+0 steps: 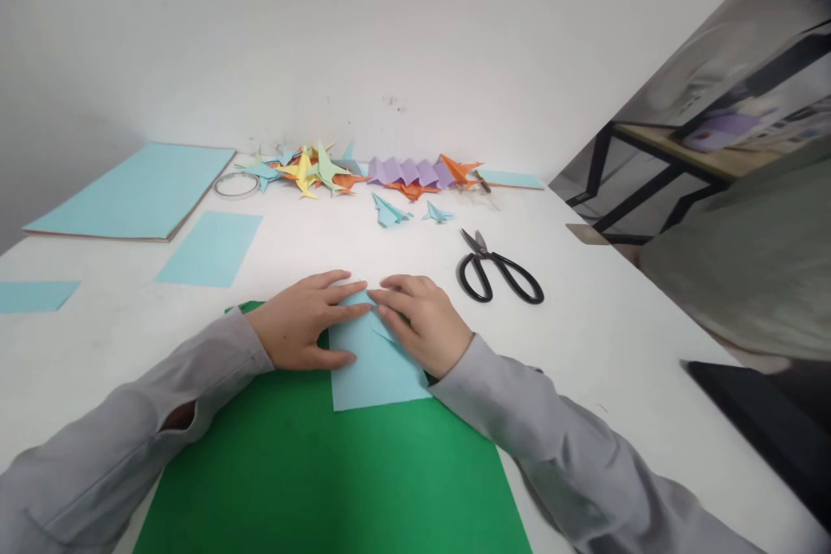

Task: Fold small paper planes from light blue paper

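Note:
A light blue paper sheet (pixel 373 368) lies on a green sheet (pixel 325 467) on the white table (pixel 616 329). My left hand (pixel 304 322) rests flat on the blue paper's left part, fingers stretched toward its top corner. My right hand (pixel 423 322) presses the paper's upper right, where a corner is folded in; its fingers lie flat and meet the left fingertips at the top edge. Both hands touch the blue paper and pin it down.
Black scissors (pixel 499 271) lie to the right. Further back are folded paper figures (pixel 312 169), a purple pleated paper (pixel 409 170), two small blue paper planes (pixel 389 210), a tape roll (pixel 237 183), a stack of blue sheets (pixel 139 189) and loose blue pieces (pixel 209 248).

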`<action>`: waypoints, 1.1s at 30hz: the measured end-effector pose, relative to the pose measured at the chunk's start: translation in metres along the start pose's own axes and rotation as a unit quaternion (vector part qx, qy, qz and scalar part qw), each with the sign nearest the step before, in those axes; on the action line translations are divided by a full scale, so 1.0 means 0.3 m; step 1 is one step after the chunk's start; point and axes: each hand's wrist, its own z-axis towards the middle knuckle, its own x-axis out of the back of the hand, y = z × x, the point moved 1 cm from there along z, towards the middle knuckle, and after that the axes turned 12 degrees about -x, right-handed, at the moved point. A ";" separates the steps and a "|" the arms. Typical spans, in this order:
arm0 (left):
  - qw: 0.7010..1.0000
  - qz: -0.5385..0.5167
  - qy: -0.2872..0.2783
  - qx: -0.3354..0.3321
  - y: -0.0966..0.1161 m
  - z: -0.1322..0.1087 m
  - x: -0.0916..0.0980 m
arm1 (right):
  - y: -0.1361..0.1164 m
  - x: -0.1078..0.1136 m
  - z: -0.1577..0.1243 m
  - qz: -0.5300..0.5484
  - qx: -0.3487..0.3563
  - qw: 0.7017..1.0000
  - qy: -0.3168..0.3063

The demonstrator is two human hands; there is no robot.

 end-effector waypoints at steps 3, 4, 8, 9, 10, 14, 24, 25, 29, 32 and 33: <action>1.000 0.009 -0.007 -0.002 0.001 0.001 -0.001 | -0.010 -0.003 -0.006 -0.058 0.020 0.998 -0.003; 1.000 0.011 -0.009 -0.002 0.002 0.002 -0.001 | -0.015 -0.001 -0.009 -0.074 0.022 0.997 -0.008; 1.000 0.016 -0.010 0.003 0.009 0.005 0.001 | -0.033 0.016 -0.017 -0.123 0.021 0.992 -0.032; 1.000 0.017 -0.010 0.005 0.011 0.006 0.002 | -0.037 0.022 -0.020 -0.133 0.022 0.990 -0.037; 1.000 0.017 -0.010 0.007 0.013 0.006 0.003 | -0.041 0.028 -0.023 -0.142 0.025 0.989 -0.039; 1.000 0.023 -0.008 0.018 0.023 0.010 0.007 | -0.062 0.055 -0.041 -0.179 0.039 0.982 -0.047; 0.999 0.022 0.002 0.027 0.029 0.013 0.010 | -0.113 0.100 -0.122 -0.249 -0.003 0.964 -0.094; 0.999 0.022 0.001 0.028 0.029 0.013 0.011 | -0.114 0.102 -0.124 -0.250 -0.001 0.963 -0.099; 1.000 0.013 -0.008 0.023 0.034 0.013 0.016 | -0.110 0.110 -0.126 -0.248 0.001 0.962 -0.113; 1.000 0.007 -0.011 0.025 0.040 0.014 0.018 | -0.107 0.113 -0.130 -0.248 0.001 0.961 -0.120; 1.000 0.008 -0.009 0.028 0.040 0.014 0.017 | -0.108 0.113 -0.133 -0.249 0.004 0.961 -0.121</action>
